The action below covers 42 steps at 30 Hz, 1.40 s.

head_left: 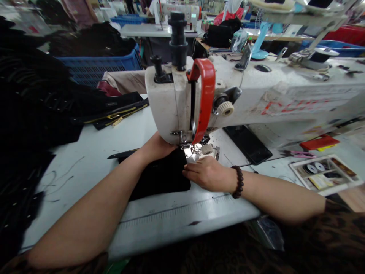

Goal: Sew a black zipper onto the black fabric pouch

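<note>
Two bare hands work close under one big sewing machine [165, 95], and we judge that its needle area is the chief danger: if it runs while a fingertip slips inward, it could catch skin. On the white table [199, 207], the tall black pile [25, 95] at our left could slump against our forearm and jog it. Our black cloth [159, 177] lies flat under the machine's head, its right edge beside the metal plate [192, 152]; uneven pressure from us could skew or pucker it.

Our left hand [159, 146] reaches over the cloth's far side, its fingertips hidden behind the head, so we cannot tell whether it pinches or merely presses. Our right hand [211, 174] is half curled, neither spread nor clenched, fingertips [186, 173] against the cloth's right edge; we cannot make out a pinch. Brown beads [238, 182] circle that wrist.
</note>
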Each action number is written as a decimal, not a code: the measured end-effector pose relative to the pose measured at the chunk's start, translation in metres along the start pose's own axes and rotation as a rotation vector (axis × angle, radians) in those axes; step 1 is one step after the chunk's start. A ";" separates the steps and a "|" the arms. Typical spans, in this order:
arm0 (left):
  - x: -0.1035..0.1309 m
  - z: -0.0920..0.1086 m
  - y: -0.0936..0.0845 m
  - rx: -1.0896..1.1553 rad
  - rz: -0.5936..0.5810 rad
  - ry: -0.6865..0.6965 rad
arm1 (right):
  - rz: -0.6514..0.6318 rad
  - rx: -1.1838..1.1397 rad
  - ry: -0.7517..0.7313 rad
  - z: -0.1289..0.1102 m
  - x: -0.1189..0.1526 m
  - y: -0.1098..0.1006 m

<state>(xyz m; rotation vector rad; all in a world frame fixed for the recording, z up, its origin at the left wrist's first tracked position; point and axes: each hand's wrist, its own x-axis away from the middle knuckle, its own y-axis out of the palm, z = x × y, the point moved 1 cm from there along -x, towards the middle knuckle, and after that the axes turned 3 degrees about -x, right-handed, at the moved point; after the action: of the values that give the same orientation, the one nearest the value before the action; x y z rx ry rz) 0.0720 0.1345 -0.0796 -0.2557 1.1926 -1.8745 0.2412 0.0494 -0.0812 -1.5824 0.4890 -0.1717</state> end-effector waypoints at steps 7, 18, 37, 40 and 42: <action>-0.004 0.001 -0.002 -0.082 -0.049 0.023 | 0.046 -0.006 0.016 0.002 0.001 0.002; 0.076 0.064 -0.024 -0.342 -0.260 0.176 | 0.051 -0.053 0.248 0.003 0.001 -0.009; 0.091 0.074 0.015 -0.454 0.112 0.239 | 0.107 0.054 0.240 -0.022 0.029 -0.012; 0.091 0.076 0.016 -0.497 0.120 0.266 | 0.087 0.059 0.239 -0.020 0.027 -0.012; 0.091 0.074 0.014 -0.440 0.158 0.342 | 0.092 0.060 0.223 -0.019 0.026 -0.010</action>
<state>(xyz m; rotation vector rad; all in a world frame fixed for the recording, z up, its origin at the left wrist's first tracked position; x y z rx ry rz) 0.0679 0.0163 -0.0767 -0.0742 1.8039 -1.5405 0.2585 0.0211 -0.0744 -1.4860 0.7224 -0.2914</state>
